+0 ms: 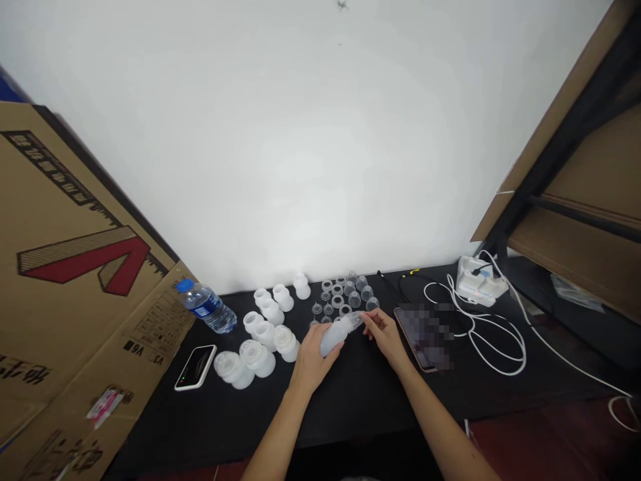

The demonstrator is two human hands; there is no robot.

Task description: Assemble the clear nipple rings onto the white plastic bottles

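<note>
A frosted plastic funnel piece [333, 337] lies tilted across the person's grip above a black tabletop [350, 411], its wide end low and its narrow end pointing up and right. The left hand [311, 361] wraps the wide end, fingers closed around it and hiding part of the piece, while the right hand [384, 336] pinches the narrow tip between its fingertips [367, 319]. Just beyond the hands sits a cluster of small clear cups [345, 298], some partly hidden behind the held piece. To the left stand frosted white bottle-shaped parts [260, 355] in loose rows, the nearest just beside the left hand. Past them, a white-cased phone [195, 367] lies face up and a plastic water bottle with a blue cap [206, 307] lies on its side. Right of the right hand, a tablet [425, 337] shows a screen too blurred to read, beside looped white cable [493, 354] running from a white charging unit [478, 280]. A strip of black tabletop separates the hands from the near edge. A printed cardboard sheet [85, 267] leans in at left and a cardboard-backed shelf frame [565, 153] at right, both cut off by the frame, with a white wall [250, 133] behind.
</note>
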